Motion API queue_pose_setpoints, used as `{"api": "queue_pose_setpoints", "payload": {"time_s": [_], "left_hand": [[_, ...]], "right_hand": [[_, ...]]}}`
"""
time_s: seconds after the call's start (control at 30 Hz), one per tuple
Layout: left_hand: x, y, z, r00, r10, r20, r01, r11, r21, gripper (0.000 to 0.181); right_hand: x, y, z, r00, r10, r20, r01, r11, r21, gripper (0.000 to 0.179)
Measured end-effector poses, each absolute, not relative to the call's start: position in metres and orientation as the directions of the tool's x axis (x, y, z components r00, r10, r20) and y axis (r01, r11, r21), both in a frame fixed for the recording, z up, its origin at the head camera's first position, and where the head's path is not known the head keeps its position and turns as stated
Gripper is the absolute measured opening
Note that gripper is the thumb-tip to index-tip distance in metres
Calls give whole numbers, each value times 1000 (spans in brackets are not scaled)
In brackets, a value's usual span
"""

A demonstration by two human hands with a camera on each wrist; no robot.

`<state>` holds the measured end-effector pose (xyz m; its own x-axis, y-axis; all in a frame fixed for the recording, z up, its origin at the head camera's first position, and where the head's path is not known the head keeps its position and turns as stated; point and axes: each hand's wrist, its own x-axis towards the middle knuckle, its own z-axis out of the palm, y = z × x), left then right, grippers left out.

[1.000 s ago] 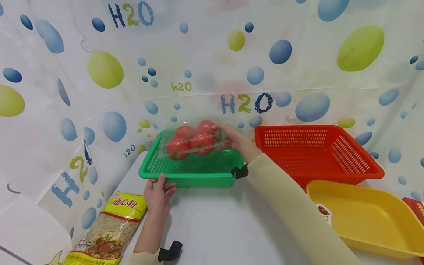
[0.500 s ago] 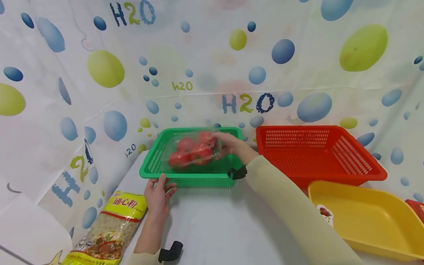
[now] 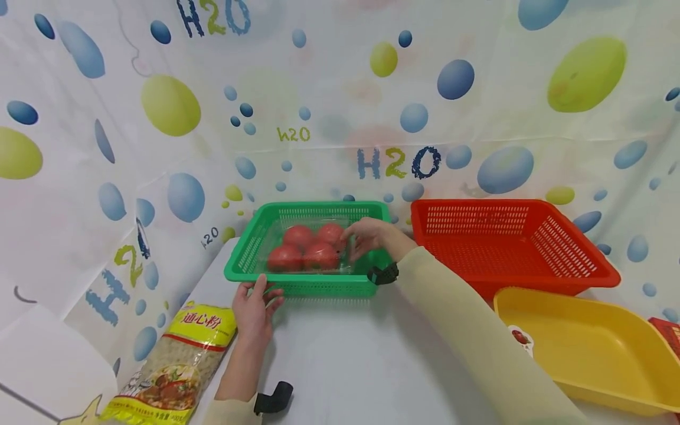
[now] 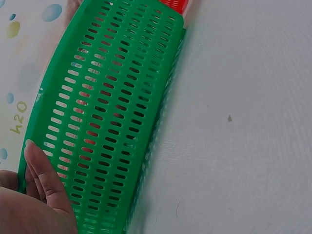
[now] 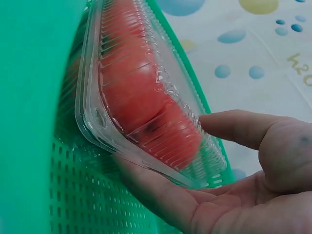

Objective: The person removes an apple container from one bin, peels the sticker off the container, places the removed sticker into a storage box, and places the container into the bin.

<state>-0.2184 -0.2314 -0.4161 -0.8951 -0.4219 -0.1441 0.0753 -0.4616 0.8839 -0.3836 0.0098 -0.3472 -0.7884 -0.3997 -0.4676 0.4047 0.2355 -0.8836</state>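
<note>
A clear plastic box of tomatoes (image 3: 304, 248) lies inside the green basket (image 3: 313, 285) in the head view. My right hand (image 3: 372, 236) is at the box's right end. In the right wrist view, the thumb touches the lid of the clear box (image 5: 141, 92) and the fingers reach under its rim, so the end sits between them. With my left hand (image 3: 254, 310) I grip the basket's front rim. The left wrist view shows the left fingers (image 4: 46, 180) against the slotted outer wall and the thumb over the rim.
To the right stand a red basket (image 3: 510, 268) and a yellow tray (image 3: 589, 342). A bag of pasta (image 3: 177, 366) lies at the left, beside my left forearm. A spotted sheet (image 3: 340, 118) hangs close behind the baskets, above the white table (image 3: 329, 354).
My right hand has lowered the box of tomatoes from above the green basket down into it, and the box now lies flatter. The left hand has stayed at the front rim.
</note>
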Motion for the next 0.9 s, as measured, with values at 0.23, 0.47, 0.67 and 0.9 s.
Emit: {"api": "queue_pose_setpoints", "payload": {"time_s": [0.23, 0.47, 0.67, 0.9], "left_hand": [[-218, -232, -414, -902, -404, -151, 74, -490, 869, 16], [-218, -233, -416, -896, -417, -151, 74, -477, 876, 16], [-219, -235, -415, -891, -425, -158, 66, -465, 883, 18], [-219, -234, -416, -895, -418, -152, 64, -460, 885, 15]], "right_hand": [[-382, 8, -347, -782, -405, -473, 387, 277, -879, 68], [-384, 2, -349, -754, -433, -494, 434, 237, -869, 74], [-384, -2, -349, -740, -455, -495, 441, 227, -868, 76], [-384, 2, -343, -761, -427, -489, 418, 254, -872, 66]]}}
